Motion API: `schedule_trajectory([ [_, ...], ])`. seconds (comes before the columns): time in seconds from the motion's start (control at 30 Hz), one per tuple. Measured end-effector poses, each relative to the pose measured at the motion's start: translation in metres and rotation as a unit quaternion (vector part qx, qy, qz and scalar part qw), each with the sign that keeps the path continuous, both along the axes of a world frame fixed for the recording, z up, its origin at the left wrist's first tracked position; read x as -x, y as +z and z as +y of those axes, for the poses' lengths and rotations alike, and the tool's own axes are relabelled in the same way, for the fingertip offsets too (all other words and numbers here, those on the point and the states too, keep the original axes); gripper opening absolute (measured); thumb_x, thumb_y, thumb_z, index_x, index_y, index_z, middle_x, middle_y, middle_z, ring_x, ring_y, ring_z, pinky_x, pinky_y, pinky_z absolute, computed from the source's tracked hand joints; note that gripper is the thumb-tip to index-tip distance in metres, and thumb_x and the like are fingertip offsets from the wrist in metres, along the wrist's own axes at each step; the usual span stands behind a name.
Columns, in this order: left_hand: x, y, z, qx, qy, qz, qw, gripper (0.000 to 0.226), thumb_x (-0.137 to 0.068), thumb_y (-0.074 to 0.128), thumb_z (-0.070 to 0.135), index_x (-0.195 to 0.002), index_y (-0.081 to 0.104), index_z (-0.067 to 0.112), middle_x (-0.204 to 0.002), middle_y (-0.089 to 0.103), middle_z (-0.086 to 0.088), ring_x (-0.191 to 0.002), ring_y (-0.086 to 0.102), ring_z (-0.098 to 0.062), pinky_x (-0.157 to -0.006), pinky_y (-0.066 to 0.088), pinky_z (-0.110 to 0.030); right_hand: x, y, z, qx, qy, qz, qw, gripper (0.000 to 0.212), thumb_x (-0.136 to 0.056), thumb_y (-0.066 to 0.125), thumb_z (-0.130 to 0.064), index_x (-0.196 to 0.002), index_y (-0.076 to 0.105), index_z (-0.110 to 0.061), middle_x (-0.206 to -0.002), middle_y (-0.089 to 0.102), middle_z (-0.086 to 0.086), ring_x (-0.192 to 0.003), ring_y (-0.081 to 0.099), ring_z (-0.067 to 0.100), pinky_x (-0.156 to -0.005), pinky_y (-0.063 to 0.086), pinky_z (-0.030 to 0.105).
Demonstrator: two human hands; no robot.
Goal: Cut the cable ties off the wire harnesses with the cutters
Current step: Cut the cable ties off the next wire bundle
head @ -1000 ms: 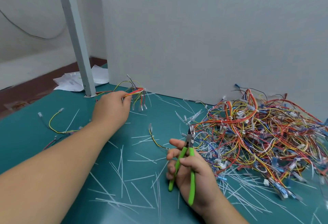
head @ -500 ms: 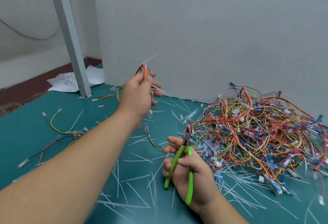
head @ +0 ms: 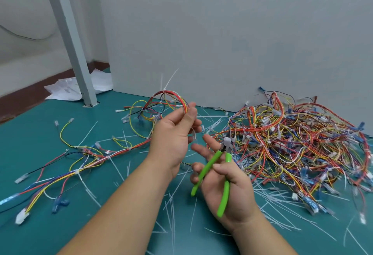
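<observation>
My left hand (head: 173,133) pinches a red, yellow and black wire harness (head: 167,98) between thumb and fingertips, lifted above the table. A white cable tie (head: 168,81) sticks up from the top of its loop. My right hand (head: 226,182) grips the green-handled cutters (head: 220,174) just below and right of the left hand, jaws pointing up and away, handles spread. The big tangle of harnesses (head: 292,143) lies to the right against the wall.
A freed harness (head: 80,164) lies spread out at the left on the green table (head: 30,133). Cut white tie strips (head: 173,204) litter the surface. A grey post (head: 70,38) and papers (head: 66,89) stand at back left; a grey wall (head: 222,32) closes the back.
My left hand lifted a harness from the far table by the post and brought it up and right, close to the cutters. My right hand kept hold of the cutters, nearly still.
</observation>
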State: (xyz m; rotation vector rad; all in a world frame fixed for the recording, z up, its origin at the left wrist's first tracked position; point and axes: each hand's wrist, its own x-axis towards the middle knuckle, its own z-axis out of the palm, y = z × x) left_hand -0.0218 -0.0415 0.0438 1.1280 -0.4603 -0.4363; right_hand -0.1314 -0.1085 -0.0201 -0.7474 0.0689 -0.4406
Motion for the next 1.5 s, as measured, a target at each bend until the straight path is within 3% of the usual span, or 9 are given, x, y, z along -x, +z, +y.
schedule_trajectory([
  [0.1,0.002,-0.010,-0.006,0.032,0.015,0.026,0.999,0.019,-0.079,0.069,0.047,-0.087,0.078,0.032,-0.081,0.073,0.007,-0.076,0.068,-0.010,-0.064,0.047,-0.024,-0.002,-0.004,0.002,0.067,-0.052,0.032,0.996,0.055,-0.062,0.070,-0.020,-0.116,0.067,-0.009,-0.081,0.052,0.005,-0.061,0.046,0.017,-0.058,0.037,0.031],
  [0.2,0.002,-0.018,-0.009,0.084,0.008,0.052,0.995,0.027,-0.079,0.069,0.042,-0.098,0.076,0.024,-0.085,0.074,0.005,-0.079,0.069,-0.011,-0.067,0.050,-0.022,0.000,-0.011,0.002,0.128,-0.090,0.031,0.987,0.040,-0.069,0.071,-0.024,-0.109,0.070,-0.019,-0.081,0.049,0.000,-0.063,0.045,0.014,-0.061,0.038,0.030],
  [0.37,0.004,-0.021,-0.009,0.098,-0.019,0.060,0.993,0.031,-0.084,0.062,0.037,-0.107,0.074,0.020,-0.078,0.061,0.009,-0.076,0.057,-0.008,-0.068,0.043,-0.025,0.000,-0.013,0.002,0.178,-0.078,0.016,0.981,0.064,-0.068,0.070,-0.024,-0.130,0.057,-0.031,-0.088,0.047,-0.004,-0.073,0.046,0.013,-0.067,0.039,0.029],
  [0.6,0.001,-0.019,-0.004,0.158,-0.089,0.101,0.978,0.041,-0.089,0.053,0.027,-0.122,0.070,0.010,-0.088,0.057,0.003,-0.079,0.050,-0.013,-0.066,0.043,-0.027,0.003,-0.009,0.014,0.388,-0.149,0.141,0.899,0.061,-0.064,0.073,-0.042,-0.120,0.049,-0.050,-0.085,0.054,-0.017,-0.076,0.052,0.006,-0.074,0.047,0.029],
  [0.9,-0.005,-0.035,-0.003,-0.048,0.052,-0.095,0.993,0.024,-0.100,0.060,0.031,-0.087,0.075,0.017,-0.076,0.073,0.001,-0.077,0.075,-0.014,-0.053,0.058,-0.027,0.000,0.001,0.014,0.369,-0.203,0.112,0.900,0.027,-0.078,0.070,-0.034,-0.103,0.069,-0.046,-0.083,0.068,-0.010,-0.074,0.060,0.004,-0.070,0.051,0.021],
  [1.0,-0.007,-0.039,-0.002,-0.091,0.069,-0.136,0.984,0.031,-0.092,0.058,0.052,-0.090,0.074,0.025,-0.076,0.073,-0.001,-0.063,0.072,-0.016,-0.045,0.053,-0.033,-0.001,-0.001,0.013,0.382,-0.209,0.142,0.889,0.029,-0.082,0.065,-0.044,-0.110,0.065,-0.054,-0.083,0.065,-0.016,-0.076,0.058,0.003,-0.075,0.055,0.035],
  [1.13,-0.011,-0.050,-0.007,-0.101,0.092,-0.166,0.977,0.026,-0.105,0.049,0.038,-0.101,0.074,0.030,-0.068,0.060,0.005,-0.053,0.052,-0.009,-0.052,0.044,-0.022,-0.002,-0.001,0.014,0.426,-0.213,0.161,0.865,0.026,-0.088,0.058,-0.050,-0.113,0.059,-0.055,-0.091,0.065,-0.023,-0.083,0.057,-0.004,-0.080,0.046,0.014],
  [1.23,-0.013,-0.055,-0.011,-0.096,0.099,-0.161,0.977,0.026,-0.108,0.044,0.031,-0.103,0.070,0.026,-0.067,0.058,0.007,-0.054,0.049,-0.007,-0.056,0.041,-0.021,0.000,-0.004,0.013,0.412,-0.199,0.195,0.868,0.037,-0.073,0.058,-0.056,-0.108,0.057,-0.045,-0.074,0.052,-0.016,-0.070,0.047,0.004,-0.069,0.044,0.024],
  [1.5,-0.011,-0.055,-0.013,-0.047,0.091,-0.122,0.987,0.012,-0.104,0.053,0.021,-0.095,0.044,0.021,-0.078,0.073,-0.007,-0.056,0.058,-0.016,-0.056,0.048,-0.029,-0.004,-0.007,0.013,0.386,-0.208,0.201,0.876,0.053,-0.067,0.063,-0.054,-0.115,0.055,-0.033,-0.089,0.055,-0.008,-0.082,0.055,0.018,-0.088,0.050,0.053],
])
